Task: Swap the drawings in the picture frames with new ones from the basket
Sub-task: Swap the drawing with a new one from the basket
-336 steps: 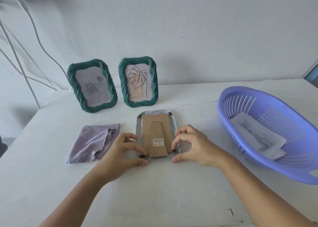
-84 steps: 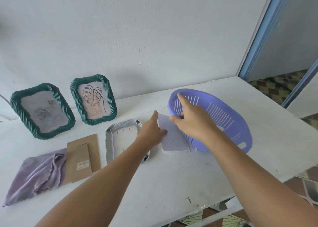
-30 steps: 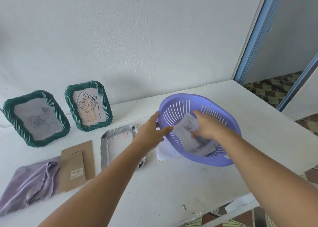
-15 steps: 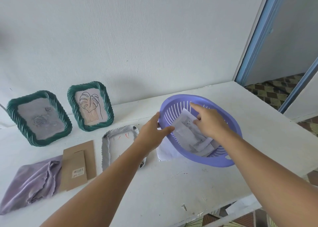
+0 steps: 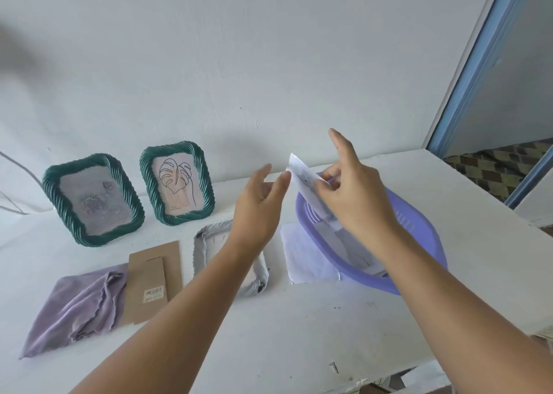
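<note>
My right hand (image 5: 356,196) pinches the new drawing (image 5: 305,181), lifted above the purple basket (image 5: 419,232) at three o'clock; my left hand (image 5: 260,202), fingers spread, reaches for its edge. The thin sheet could crease or slip if the handover is clumsy. Half a second ago the sheet lay inside the basket and my left hand steadied the rim. The open silver frame (image 5: 200,250) waits at centre.
</note>
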